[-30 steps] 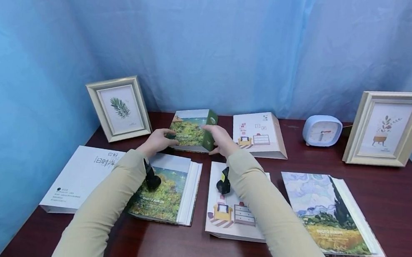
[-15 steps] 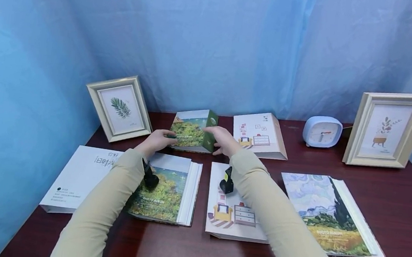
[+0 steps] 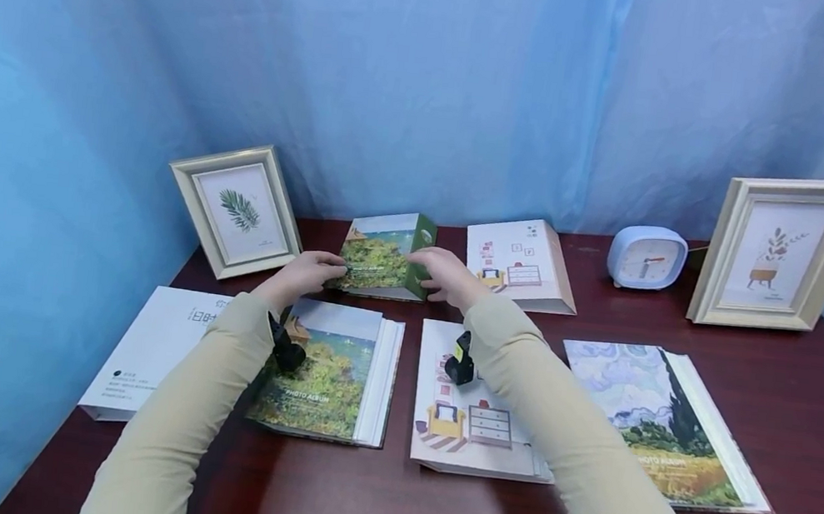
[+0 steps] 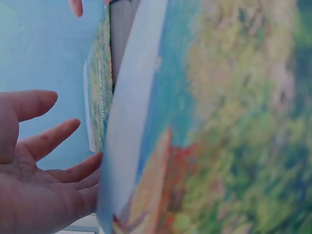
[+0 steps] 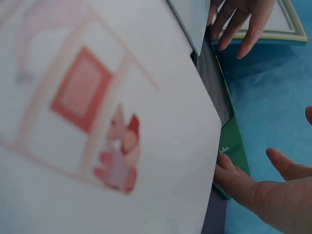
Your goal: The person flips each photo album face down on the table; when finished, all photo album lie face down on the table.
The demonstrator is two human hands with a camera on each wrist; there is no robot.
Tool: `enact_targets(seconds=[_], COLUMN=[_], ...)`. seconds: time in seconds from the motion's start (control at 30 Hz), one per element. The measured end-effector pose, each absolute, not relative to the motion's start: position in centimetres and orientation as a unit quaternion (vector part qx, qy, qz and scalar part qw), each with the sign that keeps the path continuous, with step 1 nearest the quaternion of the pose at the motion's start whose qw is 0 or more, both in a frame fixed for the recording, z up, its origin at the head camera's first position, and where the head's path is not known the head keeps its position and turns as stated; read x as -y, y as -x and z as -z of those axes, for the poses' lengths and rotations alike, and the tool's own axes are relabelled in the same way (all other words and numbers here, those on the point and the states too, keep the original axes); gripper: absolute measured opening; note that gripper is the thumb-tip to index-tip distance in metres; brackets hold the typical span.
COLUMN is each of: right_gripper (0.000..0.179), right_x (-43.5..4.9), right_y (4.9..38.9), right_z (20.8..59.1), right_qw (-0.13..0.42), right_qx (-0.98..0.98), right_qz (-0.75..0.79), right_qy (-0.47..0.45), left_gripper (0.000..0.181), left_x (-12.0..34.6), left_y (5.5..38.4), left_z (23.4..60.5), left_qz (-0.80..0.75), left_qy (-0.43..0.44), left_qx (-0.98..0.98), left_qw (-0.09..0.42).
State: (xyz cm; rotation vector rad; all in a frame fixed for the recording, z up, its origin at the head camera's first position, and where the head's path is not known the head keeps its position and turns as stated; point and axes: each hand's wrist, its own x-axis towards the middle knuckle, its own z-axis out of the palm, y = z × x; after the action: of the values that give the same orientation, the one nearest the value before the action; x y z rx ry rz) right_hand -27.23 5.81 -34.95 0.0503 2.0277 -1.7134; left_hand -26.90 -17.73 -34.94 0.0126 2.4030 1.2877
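Observation:
At the back of the table lies a photo album case (image 3: 383,246) with a garden-and-sea picture on top and a green side. My left hand (image 3: 303,275) is by its lower left corner, fingers loosely spread and holding nothing. On the other side my right hand (image 3: 448,276) reaches to the green side (image 5: 236,146), its fingertips right at that face. Below the left wrist is a photo album (image 3: 326,390) with the same picture and white page edges. A white album (image 3: 462,430) with furniture drawings lies under the right wrist, and it fills much of the right wrist view.
Behind and right is a white case (image 3: 521,256) with furniture drawings. A blue clock (image 3: 647,258) and two picture frames, one with a leaf (image 3: 239,209) and one with a potted plant (image 3: 777,258), stand at the back. A white case (image 3: 153,355) and a landscape album (image 3: 665,434) flank the front row.
My left hand has drawn slightly left, away from the garden-picture case. My right hand has eased a little to the right. The case and the albums keep their places.

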Motion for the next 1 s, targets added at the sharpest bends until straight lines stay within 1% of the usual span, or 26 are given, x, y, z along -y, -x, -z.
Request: enact_targets(seconds=[0.33, 0.63, 0.73, 1.0], right_gripper=[0.057, 0.056, 0.056, 0.054], right_x=[-6.8, -7.5, -7.3, -6.2], right_y=[26.3, 24.6, 23.7, 21.1], right_z=[34.3, 34.5, 34.3, 33.7], right_qw=[0.255, 0.267, 0.268, 0.275], right_qx=[-0.765, -0.764, -0.764, -0.752], right_qz=[0.591, 0.586, 0.584, 0.591], right_qy=[0.015, 0.045, 0.06, 0.094], left_gripper=[0.045, 0.046, 0.047, 0.043], left_x=[16.3, 15.6, 15.8, 17.9], left_y=[26.5, 24.7, 24.1, 21.9], left_z=[33.7, 33.1, 33.0, 32.8], left_qz=[-0.481, -0.475, -0.473, -0.453], left_qy=[-0.046, -0.085, -0.097, -0.091], left_qx=[-0.853, -0.856, -0.856, -0.87], left_qw=[0.195, 0.186, 0.185, 0.173])
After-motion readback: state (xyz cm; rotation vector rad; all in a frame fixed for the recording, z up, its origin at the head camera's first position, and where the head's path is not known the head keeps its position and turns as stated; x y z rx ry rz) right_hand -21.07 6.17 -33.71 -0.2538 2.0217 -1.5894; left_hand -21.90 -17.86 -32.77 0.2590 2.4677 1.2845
